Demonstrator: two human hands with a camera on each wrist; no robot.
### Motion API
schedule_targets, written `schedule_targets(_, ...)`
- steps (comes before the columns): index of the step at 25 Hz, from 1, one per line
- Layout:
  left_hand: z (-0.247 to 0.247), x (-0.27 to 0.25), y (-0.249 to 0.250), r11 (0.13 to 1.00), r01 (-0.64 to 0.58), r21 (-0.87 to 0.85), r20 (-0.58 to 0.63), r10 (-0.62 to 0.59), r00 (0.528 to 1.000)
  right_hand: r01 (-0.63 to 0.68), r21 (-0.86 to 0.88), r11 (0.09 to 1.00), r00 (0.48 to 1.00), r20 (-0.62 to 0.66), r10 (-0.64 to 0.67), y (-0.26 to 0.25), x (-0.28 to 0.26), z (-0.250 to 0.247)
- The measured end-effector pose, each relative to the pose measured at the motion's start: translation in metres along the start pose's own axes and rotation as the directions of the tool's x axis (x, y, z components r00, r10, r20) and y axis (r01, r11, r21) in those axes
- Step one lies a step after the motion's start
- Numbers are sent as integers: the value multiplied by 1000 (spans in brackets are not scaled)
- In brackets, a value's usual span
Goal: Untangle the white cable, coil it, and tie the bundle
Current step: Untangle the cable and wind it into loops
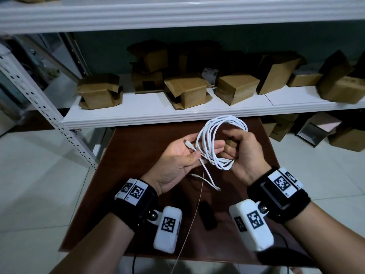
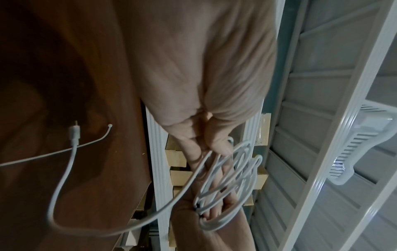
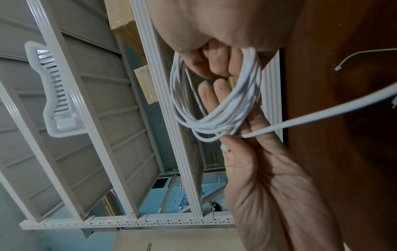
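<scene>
Thin white charging cable (image 1: 221,143), mostly coiled, is held above the dark brown wooden table (image 1: 138,147). Right hand (image 1: 244,153) has fingers curled round the loops so the coil can't spring apart. Left hand (image 1: 177,157), palm up w/ fingers straight, thumb pins the strand near one plug, prob. to feed the loose tail hanging twd the table

Black wristbands (image 1: 292,202), white coded camera pods (image 1: 167,229), perhaps cabled

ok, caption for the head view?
Right hand grips coiled white cable; left hand pinches its loose end above brown table.
</scene>
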State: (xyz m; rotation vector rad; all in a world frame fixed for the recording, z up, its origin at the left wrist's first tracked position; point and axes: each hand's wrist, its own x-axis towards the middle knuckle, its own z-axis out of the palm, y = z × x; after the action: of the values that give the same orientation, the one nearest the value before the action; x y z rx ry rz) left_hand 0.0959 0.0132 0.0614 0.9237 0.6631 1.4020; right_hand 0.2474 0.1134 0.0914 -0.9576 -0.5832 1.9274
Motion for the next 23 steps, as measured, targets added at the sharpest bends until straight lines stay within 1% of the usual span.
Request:
schedule_targets(3,8,1,-6,999,9,35,-98,-5,995,4,-1,1000,999,-43,-4,3,-2,2)
schedule_targets(5,12,3,-10,1000,16,18,-177,-13,984,7,-6,1000,996,-85,-7,5,-3,2)
schedule_targets(9,23,6,-20,996,4,-85,-349,-34,936,-20,-25,999,986,-169,15,13,-1,1)
schedule_targets(11,30,8,-21,987,-19,-161,-388,-45,921,-33,-34,999,980,-199,25,19,0,1)
schedule_targets(13,36,8,-22,979,-13,-204,-391,-69,918,-30,-32,999,975,-222,22,24,-1,1)
schedule_targets(15,39,8,-26,990,-21,-143,-391,-37,920,-21,-23,1000,974,-226,15,26,-1,2)
schedule_targets(17,38,9,-31,998,-59,-18,-424,46,904,-25,-28,999,978,-209,19,27,-2,3)
schedule_targets(19,32,12,-31,996,-85,37,-492,92,866,-45,-54,998,988,-151,36,30,-5,5)
schedule_targets(21,25,15,-25,994,-107,24,-536,104,838,-72,-91,993,997,-44,69,32,-8,7)
schedule_targets(23,19,15,-16,991,-132,-37,-543,91,835,-84,-150,985,991,92,99,28,-10,8)
